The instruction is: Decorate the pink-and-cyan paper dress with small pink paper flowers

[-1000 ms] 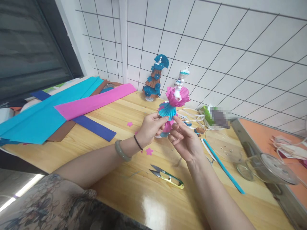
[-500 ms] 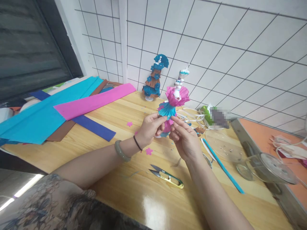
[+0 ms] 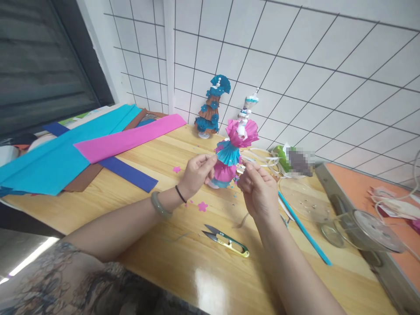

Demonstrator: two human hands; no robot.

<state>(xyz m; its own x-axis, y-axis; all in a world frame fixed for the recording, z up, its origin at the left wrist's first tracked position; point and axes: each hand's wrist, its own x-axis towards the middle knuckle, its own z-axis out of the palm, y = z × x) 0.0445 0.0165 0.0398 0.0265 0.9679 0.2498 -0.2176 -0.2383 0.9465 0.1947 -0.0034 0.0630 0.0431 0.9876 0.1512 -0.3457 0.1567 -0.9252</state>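
A pleated paper tower (image 3: 228,153) stands upright on the table, with pink and blue ruffled tiers and a narrow white top. My left hand (image 3: 197,173) is at its left side, thumb and fingers pinched close to the blue pleats. Over on the right side, my right hand (image 3: 257,183) is closed in a pinch. Whatever either pinch holds is too small to make out. Yellow-and-green thread snips (image 3: 228,241) lie in front of the hands. Near my left wrist is a pink paper flower (image 3: 203,206).
A blue-and-brown paper tower (image 3: 210,107) stands behind. Crepe paper strips in turquoise, pink (image 3: 138,135) and dark blue lie at left. To the right are a thin blue strip (image 3: 305,229), a clear lidded jar (image 3: 354,227) and white ribbon (image 3: 262,157). Tiled wall rises behind.
My hands have moved apart, the left one leftward and the right one slightly rightward. More of the lower pink tier shows between them. The tower stays in place.
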